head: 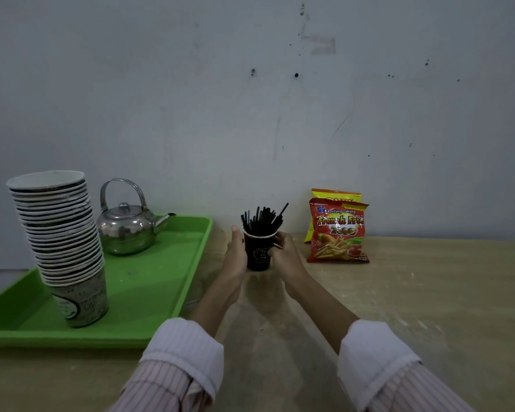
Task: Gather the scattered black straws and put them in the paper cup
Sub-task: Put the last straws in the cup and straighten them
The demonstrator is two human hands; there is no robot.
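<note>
Straws (262,220) stand upright in paper cup (257,252), long axes near vertical, tips fanning up-right — cup sits on tabletop (399,292) in my grip. Left hand (235,255) wraps its left side, right hand (286,255) curls around its right.

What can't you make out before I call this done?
Head view only:
Left hand: fingers hidden behind the black paper cup.
Right hand: grip blurred, too small.
Yellow snack bag: mostly behind the red French-fries bag.
Wooden table, near side: covered by striped sleeves, cut off below.
</note>
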